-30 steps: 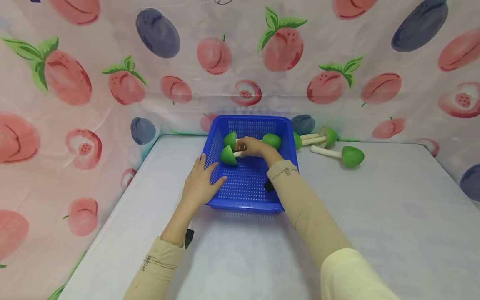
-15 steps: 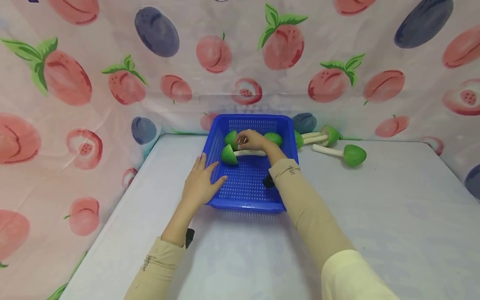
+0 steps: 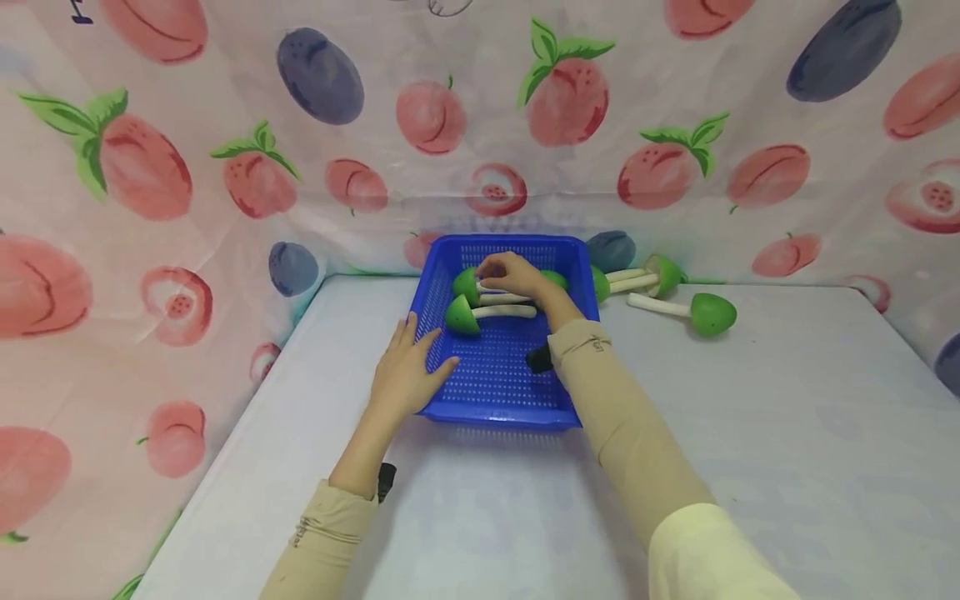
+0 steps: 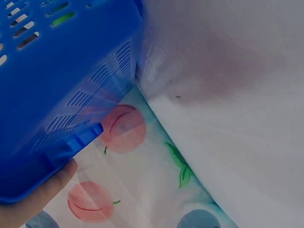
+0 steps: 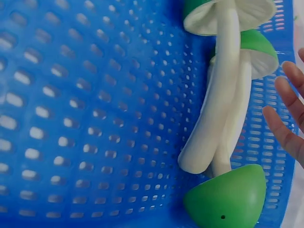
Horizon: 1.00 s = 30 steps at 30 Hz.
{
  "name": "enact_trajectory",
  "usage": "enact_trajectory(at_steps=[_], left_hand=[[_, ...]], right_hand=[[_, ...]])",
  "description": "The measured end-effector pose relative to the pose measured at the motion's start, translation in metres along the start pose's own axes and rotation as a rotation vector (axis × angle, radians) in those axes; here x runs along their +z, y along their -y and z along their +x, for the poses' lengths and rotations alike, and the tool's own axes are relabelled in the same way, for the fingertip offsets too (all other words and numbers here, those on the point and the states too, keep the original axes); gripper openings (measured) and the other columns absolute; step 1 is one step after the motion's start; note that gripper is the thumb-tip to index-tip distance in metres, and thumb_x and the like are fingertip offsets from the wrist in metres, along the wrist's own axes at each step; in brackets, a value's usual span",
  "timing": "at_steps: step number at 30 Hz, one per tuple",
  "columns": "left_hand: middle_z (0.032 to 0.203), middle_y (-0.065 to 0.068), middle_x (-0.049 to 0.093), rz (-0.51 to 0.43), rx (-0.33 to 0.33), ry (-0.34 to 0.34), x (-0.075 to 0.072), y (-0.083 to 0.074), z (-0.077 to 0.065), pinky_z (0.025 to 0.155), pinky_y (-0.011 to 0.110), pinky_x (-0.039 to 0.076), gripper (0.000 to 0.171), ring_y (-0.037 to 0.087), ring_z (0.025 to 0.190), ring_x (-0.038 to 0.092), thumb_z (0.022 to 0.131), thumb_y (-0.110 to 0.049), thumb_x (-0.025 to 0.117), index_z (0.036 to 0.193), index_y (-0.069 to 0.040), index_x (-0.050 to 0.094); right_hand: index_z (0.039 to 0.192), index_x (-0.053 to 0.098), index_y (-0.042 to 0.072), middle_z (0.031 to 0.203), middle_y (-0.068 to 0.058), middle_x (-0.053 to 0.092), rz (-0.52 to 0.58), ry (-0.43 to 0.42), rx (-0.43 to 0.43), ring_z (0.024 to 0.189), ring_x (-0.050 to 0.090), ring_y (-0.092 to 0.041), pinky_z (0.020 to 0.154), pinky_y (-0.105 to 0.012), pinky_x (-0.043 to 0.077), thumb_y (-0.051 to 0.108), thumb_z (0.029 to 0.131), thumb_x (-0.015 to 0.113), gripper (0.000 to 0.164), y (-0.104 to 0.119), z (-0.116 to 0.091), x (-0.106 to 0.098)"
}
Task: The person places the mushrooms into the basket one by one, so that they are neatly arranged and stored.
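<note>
A blue plastic basket [image 3: 495, 414] with slotted walls stands on the table. Inside it, towards the back, lie several toy mushrooms with green caps and white stems; the front mushroom [image 3: 462, 316] has its cap to the left. Another mushroom cap [image 3: 553, 285] points right, partly behind my right wrist. My right hand [image 3: 513, 275] hovers over the rear mushrooms, its fingers loosely bent and apart from the stems in the right wrist view. My left hand [image 3: 405, 371] rests on the basket's left rim, thumb spread over the inside; a finger [image 4: 61, 178] touches the rim's underside.
On the table to the right of the basket lie more toy mushrooms: one apart [image 3: 712, 315], others [image 3: 662, 276] close against the basket's back right side. A fruit-printed cloth [image 3: 495, 108] hangs behind and at the left. White cloth [image 3: 787, 442] covers the table.
My right hand has let go of the front mushroom's stem and risen back over the rear ones. The front mushroom now lies uncovered. My left hand stays on the rim.
</note>
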<state>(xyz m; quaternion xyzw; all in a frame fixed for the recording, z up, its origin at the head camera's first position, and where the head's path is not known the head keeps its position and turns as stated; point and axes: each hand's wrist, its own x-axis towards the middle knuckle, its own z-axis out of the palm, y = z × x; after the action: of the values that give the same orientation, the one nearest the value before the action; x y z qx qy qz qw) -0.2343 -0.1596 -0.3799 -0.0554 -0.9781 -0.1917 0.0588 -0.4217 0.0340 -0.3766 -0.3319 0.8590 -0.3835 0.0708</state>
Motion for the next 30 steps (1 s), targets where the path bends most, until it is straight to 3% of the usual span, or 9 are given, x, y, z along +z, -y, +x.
enact_trajectory(at_steps=[10, 17, 23, 27, 30], left_hand=[[0.154, 0.025, 0.019, 0.017, -0.009, -0.004, -0.005, -0.001, -0.005, 0.109, 0.059, 0.028, 0.063, 0.04, 0.144, 0.014, 0.091, -0.046, 0.053, 0.139, -0.007, 0.046], [0.154, 0.026, 0.019, 0.02, 0.006, -0.009, -0.005, -0.005, 0.001, 0.112, 0.057, 0.025, 0.064, 0.039, 0.145, 0.013, 0.091, -0.047, 0.053, 0.139, -0.006, 0.046], [0.153, 0.027, 0.02, 0.026, 0.009, -0.013, -0.002, -0.006, 0.001, 0.111, 0.058, 0.027, 0.063, 0.041, 0.144, 0.014, 0.091, -0.046, 0.054, 0.138, -0.005, 0.047], [0.153, 0.028, 0.02, 0.019, 0.009, -0.012, -0.001, -0.006, -0.001, 0.11, 0.058, 0.027, 0.063, 0.041, 0.144, 0.015, 0.09, -0.046, 0.055, 0.138, -0.005, 0.047], [0.153, 0.028, 0.019, 0.022, 0.007, -0.006, -0.001, -0.005, -0.002, 0.11, 0.058, 0.027, 0.063, 0.041, 0.144, 0.014, 0.09, -0.046, 0.055, 0.138, -0.005, 0.047]], right_hand=[[0.123, 0.054, -0.007, 0.12, -0.026, 0.059, 0.066, -0.003, -0.025, 0.111, 0.055, -0.038, 0.097, -0.045, 0.045, 0.017, 0.098, 0.049, 0.035, 0.012, -0.006, -0.01], [0.13, 0.049, -0.003, 0.131, -0.027, 0.051, 0.391, -0.11, 0.019, 0.118, 0.052, -0.038, 0.102, -0.051, 0.042, 0.016, 0.098, 0.048, 0.037, 0.033, -0.009, -0.033], [0.125, 0.054, -0.002, 0.124, -0.024, 0.057, 0.311, -0.094, -0.124, 0.111, 0.059, -0.029, 0.095, -0.044, 0.048, 0.012, 0.096, 0.052, 0.032, 0.064, -0.012, -0.051], [0.121, 0.057, -0.004, 0.118, -0.025, 0.06, 0.259, -0.126, -0.25, 0.101, 0.062, -0.023, 0.088, -0.035, 0.051, 0.007, 0.094, 0.053, 0.029, 0.086, -0.016, -0.063], [0.119, 0.057, -0.006, 0.115, -0.025, 0.061, 0.268, -0.159, -0.293, 0.097, 0.062, -0.02, 0.086, -0.032, 0.051, 0.005, 0.094, 0.053, 0.028, 0.099, -0.02, -0.07]])
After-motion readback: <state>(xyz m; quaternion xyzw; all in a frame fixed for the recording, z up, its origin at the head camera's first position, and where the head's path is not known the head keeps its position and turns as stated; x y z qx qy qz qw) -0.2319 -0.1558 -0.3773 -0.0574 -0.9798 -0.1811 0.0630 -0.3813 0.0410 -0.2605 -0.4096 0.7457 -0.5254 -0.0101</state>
